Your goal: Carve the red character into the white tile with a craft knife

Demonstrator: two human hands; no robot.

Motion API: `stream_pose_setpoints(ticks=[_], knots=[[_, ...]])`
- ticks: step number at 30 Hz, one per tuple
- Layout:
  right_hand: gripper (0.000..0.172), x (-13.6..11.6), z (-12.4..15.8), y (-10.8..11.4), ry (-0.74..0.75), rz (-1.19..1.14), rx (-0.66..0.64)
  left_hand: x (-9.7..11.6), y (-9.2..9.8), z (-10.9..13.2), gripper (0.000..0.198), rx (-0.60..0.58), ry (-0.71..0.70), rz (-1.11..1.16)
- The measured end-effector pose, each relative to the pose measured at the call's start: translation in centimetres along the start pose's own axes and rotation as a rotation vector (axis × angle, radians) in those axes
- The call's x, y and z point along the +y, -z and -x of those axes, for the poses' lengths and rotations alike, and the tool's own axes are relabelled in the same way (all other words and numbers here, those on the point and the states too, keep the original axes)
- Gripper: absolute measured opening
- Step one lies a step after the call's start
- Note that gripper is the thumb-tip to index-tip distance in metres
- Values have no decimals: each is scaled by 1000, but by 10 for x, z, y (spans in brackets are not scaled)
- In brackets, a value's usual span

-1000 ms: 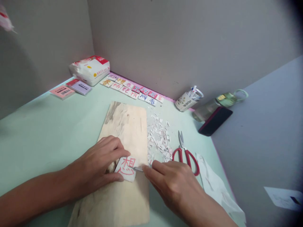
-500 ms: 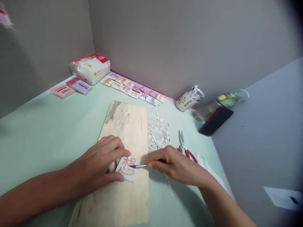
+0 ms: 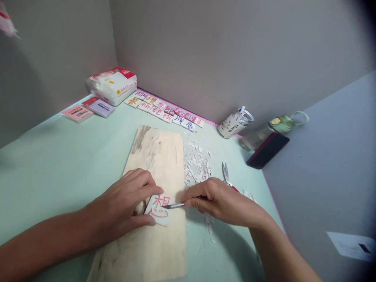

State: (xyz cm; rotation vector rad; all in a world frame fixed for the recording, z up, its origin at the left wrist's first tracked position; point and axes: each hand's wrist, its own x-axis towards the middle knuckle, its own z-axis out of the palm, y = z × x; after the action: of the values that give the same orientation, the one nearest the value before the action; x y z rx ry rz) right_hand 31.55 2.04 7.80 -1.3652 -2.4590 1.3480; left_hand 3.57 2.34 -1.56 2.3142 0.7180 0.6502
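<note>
On the wooden board (image 3: 167, 246) lies a small white tile (image 3: 161, 221) bearing a red Chinese character. My left hand (image 3: 132, 199) grips it by its upper and lower edges between thumb and fingers. In my right hand (image 3: 211, 199) is a craft knife (image 3: 176, 205), pinched near the front of its metal handle. The blade tip rests at the middle of the red character; whether it cuts in, I cannot tell. The rear of the knife is hidden by my hand.
White shavings (image 3: 196, 164) lie right of the board, with red-handled scissors (image 3: 226, 174) beyond, partly behind my right hand. Lettered tiles (image 3: 163, 107) line the wall beside a tissue pack (image 3: 114, 86). A pen can (image 3: 233, 125), bottle (image 3: 258, 137) and phone (image 3: 268, 150) stand at right. Two small pads (image 3: 78, 112) sit left.
My right wrist and forearm have shifted slightly, now covering more of the scissors' handles. The blade stays on the character, and my left hand keeps its hold on the tile.
</note>
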Motion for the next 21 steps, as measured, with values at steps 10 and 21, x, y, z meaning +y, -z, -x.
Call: stream_pose_setpoints(ticks=[10, 21], knots=[[26, 6, 13, -23, -49, -74, 75, 0, -2, 1, 49, 17, 6, 3], [27, 4, 4, -22, -29, -75, 57, -1, -4, 3, 45, 37, 0, 12]])
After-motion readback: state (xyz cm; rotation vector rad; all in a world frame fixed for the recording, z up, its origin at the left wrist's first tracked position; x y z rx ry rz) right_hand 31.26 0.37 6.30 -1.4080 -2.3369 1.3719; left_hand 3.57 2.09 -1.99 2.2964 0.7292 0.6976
